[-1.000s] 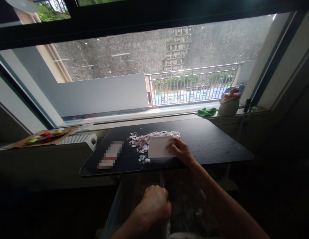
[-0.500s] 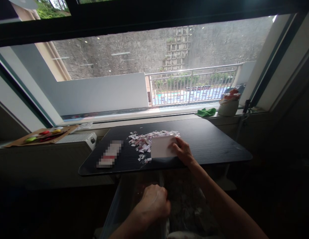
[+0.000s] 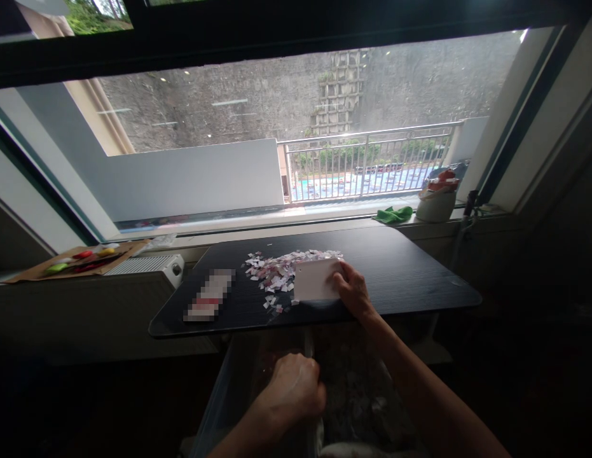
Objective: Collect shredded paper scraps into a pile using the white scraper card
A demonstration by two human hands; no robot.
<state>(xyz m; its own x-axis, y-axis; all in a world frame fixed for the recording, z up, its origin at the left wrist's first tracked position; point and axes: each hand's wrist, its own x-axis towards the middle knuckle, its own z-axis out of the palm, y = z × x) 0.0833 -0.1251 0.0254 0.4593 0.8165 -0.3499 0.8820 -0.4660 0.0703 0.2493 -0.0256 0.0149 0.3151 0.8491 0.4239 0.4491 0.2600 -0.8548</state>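
Observation:
My right hand (image 3: 353,289) grips a flat white card (image 3: 317,280) by its right end, thumb on its face. The card stands tilted against the near right side of a spread of small paper scraps (image 3: 276,273), hiding part of it. These scraps lie on the black tabletop (image 3: 400,273). Below the table's near edge, my left hand (image 3: 296,385) is closed in a fist. A pale edge of a see-through plastic container or bag (image 3: 219,394) runs under that fist; what the fingers hold is hidden. Pale bits show dimly inside, to the right.
A blurred-out pale packet (image 3: 210,296) lies at the table's left. Beyond it are a white radiator (image 3: 152,264) and brown paper (image 3: 71,264) with coloured items. On the windowsill sit a green cloth (image 3: 393,215) and a whitish tub (image 3: 436,203). A pole (image 3: 467,216) stands at right.
The white card in my right hand has shifted slightly right. A few scraps by its lower left corner lie differently. My left hand has stayed in place.

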